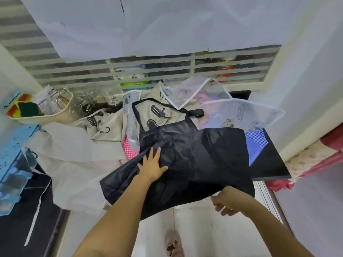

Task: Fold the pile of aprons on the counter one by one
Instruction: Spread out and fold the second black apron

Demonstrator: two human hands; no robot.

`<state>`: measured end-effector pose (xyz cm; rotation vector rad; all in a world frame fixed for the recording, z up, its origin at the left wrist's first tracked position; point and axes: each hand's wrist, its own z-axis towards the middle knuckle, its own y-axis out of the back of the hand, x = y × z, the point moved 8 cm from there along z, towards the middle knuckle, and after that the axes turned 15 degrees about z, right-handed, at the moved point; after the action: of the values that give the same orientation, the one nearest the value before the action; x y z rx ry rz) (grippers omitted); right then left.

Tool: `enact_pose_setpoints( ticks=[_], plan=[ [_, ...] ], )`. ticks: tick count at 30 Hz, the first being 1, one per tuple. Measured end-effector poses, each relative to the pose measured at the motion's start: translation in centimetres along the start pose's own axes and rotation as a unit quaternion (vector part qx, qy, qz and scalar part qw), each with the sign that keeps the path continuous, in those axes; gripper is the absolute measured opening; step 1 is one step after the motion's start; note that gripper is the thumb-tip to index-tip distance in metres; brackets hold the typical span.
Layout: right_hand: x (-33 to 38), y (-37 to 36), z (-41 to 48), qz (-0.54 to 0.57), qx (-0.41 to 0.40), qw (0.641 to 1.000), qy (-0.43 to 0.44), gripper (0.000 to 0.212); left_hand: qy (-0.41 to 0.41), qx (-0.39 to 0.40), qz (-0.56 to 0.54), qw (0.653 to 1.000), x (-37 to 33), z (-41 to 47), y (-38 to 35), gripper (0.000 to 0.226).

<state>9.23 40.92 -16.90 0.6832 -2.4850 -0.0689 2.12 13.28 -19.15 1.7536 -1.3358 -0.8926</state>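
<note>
Glossy black fabric apron [194, 160] spread on dark counter [269, 164] | left hand [152, 165] flat, fingers straight, pressing it | right hand [225, 202] pinching its lower edge

"What stands behind it all?"
"A window [185, 71] with striped blinds [74, 71], and white cloth [167, 25] hanging across its top."
"And lower down?"
"Pale floor tiles [204, 238], with a white wall [315, 80] at the right."

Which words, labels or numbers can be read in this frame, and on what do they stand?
None can be read.
White packet in the basket: black print, too blurred.
Sponge pack: print on its blue edge, too blurred.
Jar behind the blind: red label, unreadable.
Beige apron and clear apron: drawings only, no words.
Black apron: plain.
</note>
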Motion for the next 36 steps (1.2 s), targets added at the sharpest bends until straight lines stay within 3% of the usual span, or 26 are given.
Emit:
enact_pose_setpoints(
  ticks=[1, 3, 5, 7, 11, 13, 16, 19, 23, 27, 32, 36],
  plan=[
    [1.4, 1.2, -0.3, -0.072, -0.013, 0.997, 0.037, 0.026, 0.002, -0.011, 0.003, 1.000, 0.1, 0.3, 0.1, 0.085],
    [5.6, 3.9, -0.6, -0.089, -0.086, 0.979, 0.161, 0.023, 0.007, -0.062, 0.003, 0.998, 0.2, 0.7, 1.1, 0.083],
    [10.5, 6.1, -1.0, -0.113, -0.188, 0.929, 0.297, 0.012, 0.007, -0.108, 0.000, 0.994, 0.5, 0.9, 2.1, 0.079],
    [13.6, 6.2, 0.6, -0.160, -0.206, 0.895, 0.361, 0.039, -0.001, -0.133, 0.015, 0.991, 0.9, 1.0, 3.0, 0.077],
    [16.3, 4.8, 6.1, -0.281, -0.166, 0.878, 0.349, 0.067, -0.031, -0.177, 0.055, 0.982, 2.0, 1.3, 4.5, 0.072],
    [17.2, 5.1, 7.6, -0.318, -0.176, 0.868, 0.339, 0.056, -0.035, -0.215, 0.053, 0.975, 2.7, 1.3, 5.4, 0.066],
    [19.6, 5.7, 7.8, -0.349, -0.201, 0.854, 0.330, 0.021, -0.013, -0.260, 0.044, 0.965, 4.3, 1.7, 6.6, 0.053],
    [21.7, 6.2, 6.9, -0.374, -0.202, 0.831, 0.360, 0.020, 0.026, -0.283, 0.062, 0.957, 5.9, 1.6, 7.3, 0.041],
    [23.0, 6.2, 5.9, -0.384, -0.140, 0.824, 0.393, 0.021, 0.046, -0.306, 0.023, 0.951, 8.0, 1.3, 8.5, 0.018],
    [24.1, 6.5, 6.0, -0.333, -0.096, 0.847, 0.403, 0.019, 0.003, -0.269, -0.154, 0.951, 9.6, 1.6, 10.8, 0.009],
    [25.7, 6.4, 7.3, -0.291, -0.067, 0.867, 0.399, 0.017, -0.010, -0.205, -0.195, 0.959, 10.0, 3.6, 12.4, 0.008],
    [26.4, 6.4, 8.9, -0.285, -0.087, 0.878, 0.376, 0.019, 0.037, -0.181, -0.253, 0.950, 10.3, 5.2, 11.8, 0.006]
  ],
)
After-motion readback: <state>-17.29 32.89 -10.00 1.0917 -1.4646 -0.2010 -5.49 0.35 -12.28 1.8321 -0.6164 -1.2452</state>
